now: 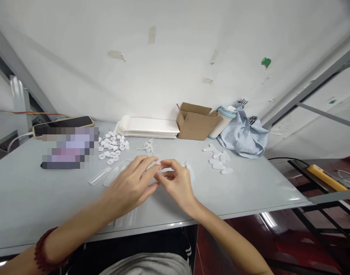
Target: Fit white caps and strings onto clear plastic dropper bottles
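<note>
Small pale piece [157,163], mostly hidden, is at your fingertips, above the grey table [229,194]. A cardboard box [193,128] stands beyond and right of the grip. Your left hand [131,182] meets your right hand [176,181], whose thumb and forefinger pinch the piece; whether the left fingers are closed on it, I cannot tell. Clear tubes [98,177] lie left of the grip, white caps [106,145] beyond the tubes, white strings [149,146] beyond your left fingertips.

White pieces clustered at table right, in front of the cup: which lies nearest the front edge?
The oval piece at front right; the other pieces there lie farther back.
</note>
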Motion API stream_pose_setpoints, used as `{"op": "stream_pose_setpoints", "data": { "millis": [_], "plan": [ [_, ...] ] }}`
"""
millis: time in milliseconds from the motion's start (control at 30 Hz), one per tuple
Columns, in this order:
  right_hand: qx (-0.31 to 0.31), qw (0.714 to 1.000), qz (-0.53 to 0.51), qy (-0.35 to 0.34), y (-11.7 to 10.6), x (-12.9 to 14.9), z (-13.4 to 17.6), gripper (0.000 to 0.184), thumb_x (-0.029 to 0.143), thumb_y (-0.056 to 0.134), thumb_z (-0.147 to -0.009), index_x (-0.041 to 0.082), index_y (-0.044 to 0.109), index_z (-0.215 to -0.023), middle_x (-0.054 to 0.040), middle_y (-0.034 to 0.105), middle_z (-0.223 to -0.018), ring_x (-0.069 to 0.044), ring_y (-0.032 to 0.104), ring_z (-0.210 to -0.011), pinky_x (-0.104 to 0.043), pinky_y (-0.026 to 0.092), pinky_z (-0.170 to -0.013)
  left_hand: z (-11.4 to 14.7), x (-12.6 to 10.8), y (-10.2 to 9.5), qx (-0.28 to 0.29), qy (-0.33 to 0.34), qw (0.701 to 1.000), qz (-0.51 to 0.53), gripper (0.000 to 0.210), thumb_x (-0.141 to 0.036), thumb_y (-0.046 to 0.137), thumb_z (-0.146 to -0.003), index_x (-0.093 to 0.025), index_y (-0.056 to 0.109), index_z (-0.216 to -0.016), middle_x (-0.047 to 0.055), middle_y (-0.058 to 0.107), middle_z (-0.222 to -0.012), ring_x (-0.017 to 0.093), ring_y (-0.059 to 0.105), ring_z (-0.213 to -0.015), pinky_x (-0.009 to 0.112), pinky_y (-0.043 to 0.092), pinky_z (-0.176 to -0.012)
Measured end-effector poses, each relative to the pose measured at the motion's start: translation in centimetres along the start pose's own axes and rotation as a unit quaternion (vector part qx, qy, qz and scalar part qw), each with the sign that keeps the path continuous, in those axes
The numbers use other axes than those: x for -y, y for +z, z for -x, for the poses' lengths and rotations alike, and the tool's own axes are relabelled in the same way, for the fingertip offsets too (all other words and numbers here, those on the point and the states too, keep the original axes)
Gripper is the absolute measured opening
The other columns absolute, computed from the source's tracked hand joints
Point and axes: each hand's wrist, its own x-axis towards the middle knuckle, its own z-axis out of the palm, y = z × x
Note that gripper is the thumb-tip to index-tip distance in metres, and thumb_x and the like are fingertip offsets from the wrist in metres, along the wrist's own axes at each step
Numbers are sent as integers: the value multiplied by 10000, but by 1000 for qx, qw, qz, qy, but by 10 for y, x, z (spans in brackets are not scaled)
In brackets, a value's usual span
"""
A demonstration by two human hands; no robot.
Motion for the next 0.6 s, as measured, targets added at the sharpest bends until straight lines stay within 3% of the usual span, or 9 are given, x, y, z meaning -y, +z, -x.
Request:
{"op": "stream_pose_setpoints", "data": {
  "millis": [133,233,400,500,600],
  "plan": [
    [91,995,37,17,-7,4,23,289,296,736,-728,199,597,-962,-22,636,-884,-133,655,-604,-240,514,-530,21,-15,-8,0,-18,999,51,235,-143,552,-855,-125,563,-1089,150,631,-1083,275,544,-1036,426,520,-864],
    [150,985,81,17,-18,6,36,220,333,715,-776,195,637,-928,-19,668,-790,-153,663,-639,-257,518,-577,47,-23,-13,49,-61,988,136,294,-224,591,-845,-186,541,-1132,103,613,-1151,251,521,-1092,380,516,-887],
    [119,986,116,17,-29,9,38,164,354,664,-830,191,656,-832,-20,691,-700,-178,690,-639,-269,514,-570,83,-24,-10,71,-100,985,122,324,-239,593,-839,-234,559,-1161,59,627,-1205,255,495,-1186,385,479,-969],
    [98,992,84,5,-29,20,37,169,359,652,-840,195,653,-799,-12,687,-681,-175,694,-597,-259,510,-519,85,-17,-5,86,-80,989,89,320,-280,609,-841,-238,576,-1157,51,645,-1200,250,524,-1163,360,501,-932],
    [75,994,59,-56,-35,42,45,159,338,625,-872,213,657,-779,-5,679,-638,-175,679,-558,-293,533,-529,79,-12,-6,87,-57,993,48,352,-315,601,-855,-225,571,-1194,60,653,-1197,255,542,-1154,372,506,-923]
  ]
}}
